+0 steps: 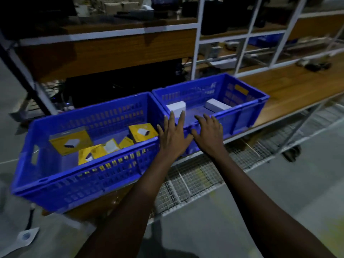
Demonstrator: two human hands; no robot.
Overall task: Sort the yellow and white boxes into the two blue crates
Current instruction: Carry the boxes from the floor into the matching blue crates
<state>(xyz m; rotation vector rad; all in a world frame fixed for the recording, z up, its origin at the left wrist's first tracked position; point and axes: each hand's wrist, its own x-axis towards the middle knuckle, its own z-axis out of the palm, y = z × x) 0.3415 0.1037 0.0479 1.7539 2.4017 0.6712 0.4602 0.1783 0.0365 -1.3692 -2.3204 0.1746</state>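
Two blue crates stand side by side on a wooden bench. The left crate (61,185) holds several yellow boxes, among them a large one (71,140) at the left and another (142,132) at the right. The right crate (247,112) holds two white boxes, one (176,107) near its left wall and one (217,105) further right. My left hand (173,135) hovers flat with fingers spread over the wall between the crates, just below the left white box. My right hand (209,133) lies open over the right crate's near rim. Neither hand holds anything.
The wooden bench top (290,88) runs on to the right of the crates. A white metal frame (195,53) with shelves rises behind. A wire mesh shelf (195,175) sits below the bench. Small dark items (316,66) lie at the far right.
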